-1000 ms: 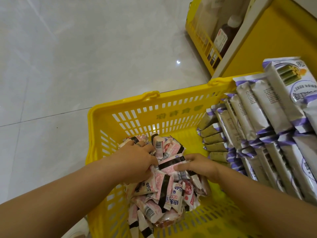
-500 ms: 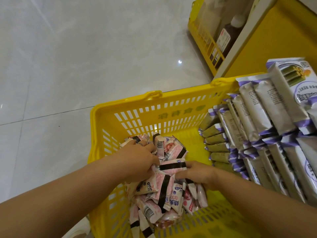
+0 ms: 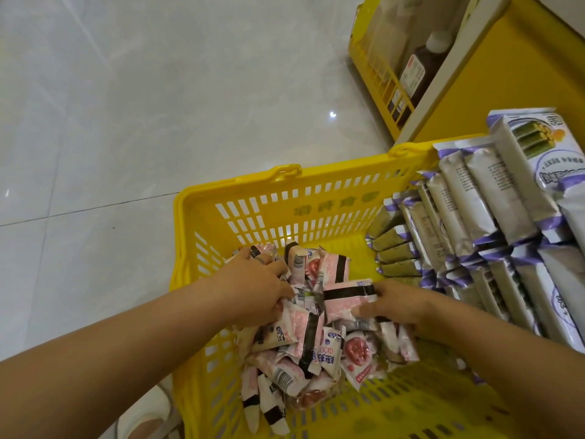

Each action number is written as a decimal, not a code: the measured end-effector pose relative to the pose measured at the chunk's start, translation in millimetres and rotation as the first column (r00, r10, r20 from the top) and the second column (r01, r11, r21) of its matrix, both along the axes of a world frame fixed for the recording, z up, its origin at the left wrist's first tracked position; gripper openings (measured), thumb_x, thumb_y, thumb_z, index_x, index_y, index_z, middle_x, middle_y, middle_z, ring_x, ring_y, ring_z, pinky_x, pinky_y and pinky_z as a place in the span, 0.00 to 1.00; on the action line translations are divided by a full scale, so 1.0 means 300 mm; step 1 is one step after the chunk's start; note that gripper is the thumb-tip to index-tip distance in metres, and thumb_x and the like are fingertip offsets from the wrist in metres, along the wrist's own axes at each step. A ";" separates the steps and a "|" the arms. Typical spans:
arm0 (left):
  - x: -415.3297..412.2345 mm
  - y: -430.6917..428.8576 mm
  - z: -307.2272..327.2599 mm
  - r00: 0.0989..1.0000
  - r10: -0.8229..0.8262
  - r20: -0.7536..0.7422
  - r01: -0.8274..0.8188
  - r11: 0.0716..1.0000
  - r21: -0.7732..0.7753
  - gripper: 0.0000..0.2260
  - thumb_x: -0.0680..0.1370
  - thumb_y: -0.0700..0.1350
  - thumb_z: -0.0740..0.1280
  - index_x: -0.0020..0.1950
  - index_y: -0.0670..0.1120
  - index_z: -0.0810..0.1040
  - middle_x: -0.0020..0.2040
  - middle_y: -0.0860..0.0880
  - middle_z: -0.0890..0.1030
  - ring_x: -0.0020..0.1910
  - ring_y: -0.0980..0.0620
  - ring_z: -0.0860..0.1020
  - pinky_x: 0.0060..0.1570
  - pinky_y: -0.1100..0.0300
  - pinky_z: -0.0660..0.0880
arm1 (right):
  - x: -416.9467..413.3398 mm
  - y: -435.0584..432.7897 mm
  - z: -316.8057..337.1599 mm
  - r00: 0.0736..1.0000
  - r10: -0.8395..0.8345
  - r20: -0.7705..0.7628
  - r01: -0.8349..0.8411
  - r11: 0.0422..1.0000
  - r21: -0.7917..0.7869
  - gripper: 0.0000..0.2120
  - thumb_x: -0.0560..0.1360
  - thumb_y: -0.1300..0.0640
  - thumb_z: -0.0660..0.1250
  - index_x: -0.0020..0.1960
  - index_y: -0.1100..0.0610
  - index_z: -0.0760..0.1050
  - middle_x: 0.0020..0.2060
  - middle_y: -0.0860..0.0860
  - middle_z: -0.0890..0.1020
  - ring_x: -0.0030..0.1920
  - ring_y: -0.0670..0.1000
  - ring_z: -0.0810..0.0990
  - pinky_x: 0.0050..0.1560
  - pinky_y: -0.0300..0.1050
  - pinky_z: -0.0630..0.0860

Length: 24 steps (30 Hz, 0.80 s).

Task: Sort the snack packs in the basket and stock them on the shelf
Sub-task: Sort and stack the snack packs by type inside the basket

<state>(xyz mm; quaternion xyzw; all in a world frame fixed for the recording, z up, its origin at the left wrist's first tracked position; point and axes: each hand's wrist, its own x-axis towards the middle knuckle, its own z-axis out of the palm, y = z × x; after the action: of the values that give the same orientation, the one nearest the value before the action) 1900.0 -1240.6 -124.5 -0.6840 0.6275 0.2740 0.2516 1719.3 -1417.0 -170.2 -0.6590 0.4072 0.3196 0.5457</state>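
A yellow plastic basket [image 3: 285,198] stands on the floor. Inside it, on the left, lies a heap of small pink-and-white snack packs with black bands [image 3: 304,350]. Along the basket's right side, white-and-purple snack packs [image 3: 474,204] are stacked in rows. My left hand [image 3: 253,289] lies on the heap's left top, its fingers curled into a bunch of pink packs. At the heap's right side my right hand [image 3: 399,307] grips more pink packs, one black-banded pack sticking out above its fingers.
A yellow shelf unit [image 3: 519,77] rises at the upper right, with a low yellow wire rack [image 3: 376,74] holding a dark bottle [image 3: 418,71]. Pale tiled floor [image 3: 158,106] spreads to the left. A white shoe [image 3: 148,416] shows by the basket's near-left corner.
Both hands have drawn the pink packs closer together in the heap, the right hand shifting slightly down and right. The view has drifted a little.
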 end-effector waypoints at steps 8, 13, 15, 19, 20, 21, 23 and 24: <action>-0.001 -0.022 0.022 0.958 -0.119 0.263 0.105 0.992 0.068 0.22 0.82 0.54 0.58 0.76 0.57 0.61 0.78 0.41 0.53 0.76 0.37 0.54 0.70 0.30 0.48 | -0.026 0.004 0.161 0.980 0.191 0.061 -0.187 0.980 -0.072 0.14 0.73 0.51 0.72 0.58 0.50 0.77 0.47 0.45 0.84 0.45 0.43 0.83 0.44 0.37 0.78; 0.012 0.003 0.087 0.985 -0.020 0.169 0.021 1.000 0.000 0.19 0.82 0.54 0.58 0.72 0.53 0.68 0.75 0.44 0.62 0.72 0.40 0.62 0.70 0.38 0.58 | 0.006 0.027 0.299 0.959 0.253 0.127 -0.249 0.967 -0.045 0.15 0.72 0.48 0.72 0.58 0.48 0.78 0.47 0.43 0.85 0.46 0.43 0.83 0.46 0.36 0.78; 0.040 0.015 0.132 0.995 0.038 0.090 -0.033 0.998 -0.050 0.17 0.82 0.53 0.58 0.70 0.54 0.70 0.72 0.47 0.66 0.69 0.43 0.66 0.66 0.42 0.65 | 0.037 0.049 0.351 0.956 0.249 0.156 -0.252 0.968 0.000 0.17 0.68 0.45 0.73 0.55 0.49 0.78 0.46 0.43 0.85 0.45 0.43 0.84 0.45 0.38 0.77; 0.117 0.024 0.217 0.990 0.142 0.005 -0.137 0.961 -0.242 0.17 0.82 0.50 0.59 0.71 0.57 0.68 0.72 0.51 0.67 0.65 0.47 0.72 0.57 0.49 0.74 | 0.089 0.168 0.378 0.980 0.096 0.174 -0.131 0.971 0.200 0.20 0.66 0.47 0.75 0.55 0.52 0.78 0.46 0.50 0.86 0.43 0.50 0.85 0.43 0.43 0.80; 0.129 0.024 0.231 0.987 0.161 -0.001 -0.154 0.942 -0.298 0.17 0.82 0.49 0.59 0.71 0.57 0.68 0.71 0.52 0.68 0.65 0.48 0.73 0.55 0.50 0.75 | 0.091 0.223 0.362 0.982 0.058 0.182 -0.100 0.969 0.228 0.19 0.66 0.46 0.75 0.54 0.51 0.77 0.46 0.50 0.86 0.43 0.50 0.84 0.45 0.44 0.80; 0.132 0.025 0.238 0.985 0.174 -0.011 -0.167 0.923 -0.346 0.17 0.82 0.49 0.58 0.71 0.58 0.68 0.71 0.53 0.68 0.65 0.48 0.73 0.54 0.51 0.75 | 0.089 0.277 0.339 0.974 0.085 0.212 -0.129 0.970 0.204 0.18 0.67 0.45 0.74 0.55 0.48 0.76 0.48 0.46 0.85 0.45 0.48 0.83 0.50 0.45 0.80; 0.112 0.030 0.235 0.986 0.162 -0.045 -0.167 0.906 -0.389 0.17 0.82 0.49 0.58 0.70 0.57 0.69 0.70 0.53 0.70 0.64 0.48 0.74 0.52 0.52 0.74 | 0.085 0.360 0.305 0.929 0.225 0.294 -0.281 0.945 0.165 0.27 0.70 0.41 0.72 0.66 0.42 0.69 0.59 0.32 0.76 0.58 0.41 0.76 0.58 0.40 0.74; 0.093 0.034 0.225 0.989 0.129 -0.075 -0.148 0.914 -0.379 0.17 0.81 0.50 0.58 0.70 0.57 0.69 0.69 0.53 0.70 0.63 0.48 0.74 0.53 0.52 0.74 | 0.079 0.380 0.293 0.913 0.249 0.323 -0.319 0.929 0.188 0.34 0.71 0.41 0.71 0.72 0.39 0.60 0.62 0.26 0.68 0.63 0.38 0.69 0.60 0.37 0.70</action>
<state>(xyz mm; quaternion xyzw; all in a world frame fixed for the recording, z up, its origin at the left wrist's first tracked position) 1927.9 -1230.5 -56.9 -0.7558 0.6248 0.1796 0.0779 1743.2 -1303.0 -82.3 -0.6818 0.1798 0.3408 0.6219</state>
